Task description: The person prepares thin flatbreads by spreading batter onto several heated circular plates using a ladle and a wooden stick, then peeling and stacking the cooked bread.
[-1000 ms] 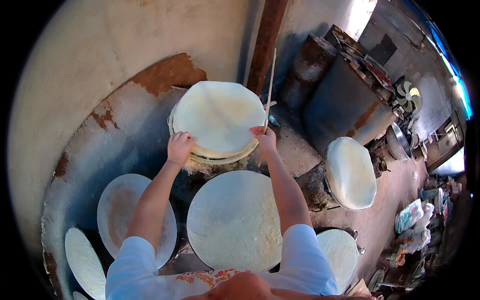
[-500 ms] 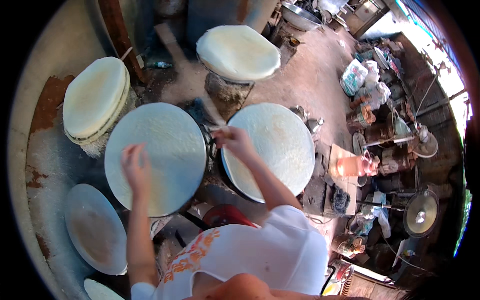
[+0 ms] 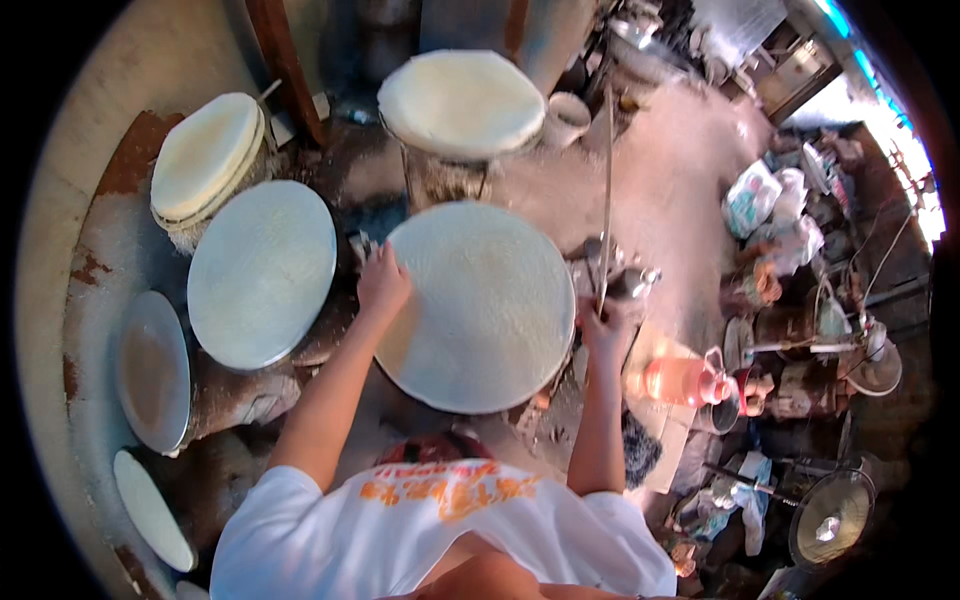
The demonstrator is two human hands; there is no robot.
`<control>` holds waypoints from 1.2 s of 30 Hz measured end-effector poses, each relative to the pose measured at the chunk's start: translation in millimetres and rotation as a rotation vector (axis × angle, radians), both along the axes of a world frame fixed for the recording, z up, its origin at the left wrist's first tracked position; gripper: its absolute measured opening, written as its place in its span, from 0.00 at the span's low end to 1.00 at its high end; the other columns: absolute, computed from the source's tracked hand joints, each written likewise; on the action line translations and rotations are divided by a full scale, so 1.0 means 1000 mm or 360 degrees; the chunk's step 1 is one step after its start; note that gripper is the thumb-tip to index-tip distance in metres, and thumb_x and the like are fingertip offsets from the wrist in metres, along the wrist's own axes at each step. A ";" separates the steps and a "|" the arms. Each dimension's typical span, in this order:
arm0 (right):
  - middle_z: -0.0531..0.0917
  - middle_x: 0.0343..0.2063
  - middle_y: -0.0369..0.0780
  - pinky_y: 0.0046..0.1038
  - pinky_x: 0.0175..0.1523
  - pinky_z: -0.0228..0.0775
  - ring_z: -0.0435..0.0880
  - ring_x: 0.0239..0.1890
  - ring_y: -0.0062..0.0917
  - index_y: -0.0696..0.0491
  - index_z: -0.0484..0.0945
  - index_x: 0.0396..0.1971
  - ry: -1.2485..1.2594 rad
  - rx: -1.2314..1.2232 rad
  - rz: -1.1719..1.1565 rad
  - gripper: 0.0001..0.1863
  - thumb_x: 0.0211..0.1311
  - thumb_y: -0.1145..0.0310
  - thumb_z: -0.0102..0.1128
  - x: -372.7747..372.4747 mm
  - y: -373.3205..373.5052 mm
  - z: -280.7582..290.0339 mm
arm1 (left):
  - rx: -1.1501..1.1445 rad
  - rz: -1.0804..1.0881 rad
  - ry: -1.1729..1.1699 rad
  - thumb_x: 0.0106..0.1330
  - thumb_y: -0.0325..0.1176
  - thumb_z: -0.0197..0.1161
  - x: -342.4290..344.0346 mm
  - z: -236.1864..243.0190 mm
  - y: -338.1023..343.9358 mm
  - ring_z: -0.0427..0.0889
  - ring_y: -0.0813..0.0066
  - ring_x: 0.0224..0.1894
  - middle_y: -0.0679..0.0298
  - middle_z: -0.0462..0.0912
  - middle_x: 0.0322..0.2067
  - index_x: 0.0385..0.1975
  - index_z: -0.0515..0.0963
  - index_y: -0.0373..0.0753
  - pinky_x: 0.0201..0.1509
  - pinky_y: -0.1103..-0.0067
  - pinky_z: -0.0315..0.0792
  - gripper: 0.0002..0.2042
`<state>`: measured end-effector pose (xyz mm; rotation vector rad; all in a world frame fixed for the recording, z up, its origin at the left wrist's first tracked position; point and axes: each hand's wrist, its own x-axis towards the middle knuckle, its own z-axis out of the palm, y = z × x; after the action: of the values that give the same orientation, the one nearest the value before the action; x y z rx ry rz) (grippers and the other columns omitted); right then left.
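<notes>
My left hand (image 3: 383, 285) is at the left rim of a large round pan with a pale, thin layer on it (image 3: 470, 305), fingers slightly bent and apart; whether they touch the rim I cannot tell. My right hand (image 3: 607, 322) grips a long thin stick (image 3: 608, 180), held upright beside the pan's right edge. A second coated round pan (image 3: 258, 275) lies to the left. Two stacks of pale round sheets (image 3: 460, 100) (image 3: 200, 155) rest on supports behind the pans.
A rusty curved wall (image 3: 120, 200) bounds the left, with more round plates (image 3: 150, 370) along it. Metal pots (image 3: 630, 280), a pink jug (image 3: 680, 380) on cardboard, plastic bags (image 3: 750, 200) and cluttered equipment line the right. The floor (image 3: 680, 160) extends toward the back.
I have turned rightward, away from the back stack that my hands were on, to another pan. My left hand moved to its rim; my right hand carried the stick to its right side.
</notes>
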<state>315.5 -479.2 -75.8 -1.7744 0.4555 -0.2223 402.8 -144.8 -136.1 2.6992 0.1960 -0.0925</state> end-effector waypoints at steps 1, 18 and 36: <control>0.78 0.17 0.32 0.17 0.24 0.59 0.70 0.17 0.12 0.58 0.81 0.28 0.0020 0.0040 -0.0014 0.07 0.57 0.70 0.61 -0.001 -0.003 0.010 | 0.0024 0.0040 -0.0059 0.62 0.36 0.53 -0.003 -0.007 -0.002 0.70 0.54 0.57 0.50 0.68 0.56 0.61 0.59 0.37 0.57 0.64 0.68 0.27; 0.78 0.19 0.33 0.18 0.27 0.66 0.75 0.21 0.15 0.59 0.80 0.30 -0.0011 0.0116 0.0164 0.05 0.57 0.73 0.60 0.012 -0.055 -0.032 | -0.0347 0.0337 -0.0324 0.57 0.37 0.63 0.026 0.024 -0.023 0.77 0.56 0.35 0.53 0.78 0.29 0.27 0.77 0.34 0.36 0.68 0.69 0.11; 0.75 0.19 0.33 0.18 0.21 0.66 0.73 0.17 0.13 0.56 0.75 0.31 -0.0071 -0.0150 0.0715 0.09 0.49 0.76 0.65 0.059 0.001 0.074 | -0.0671 -0.0043 -0.1165 0.58 0.25 0.62 -0.125 0.096 -0.019 0.73 0.63 0.33 0.59 0.73 0.29 0.26 0.74 0.32 0.38 0.73 0.68 0.04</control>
<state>374.4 -477.9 -2.2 -1.9097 0.0073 0.0343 278.1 -164.0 -39.7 2.1469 -0.0791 0.7472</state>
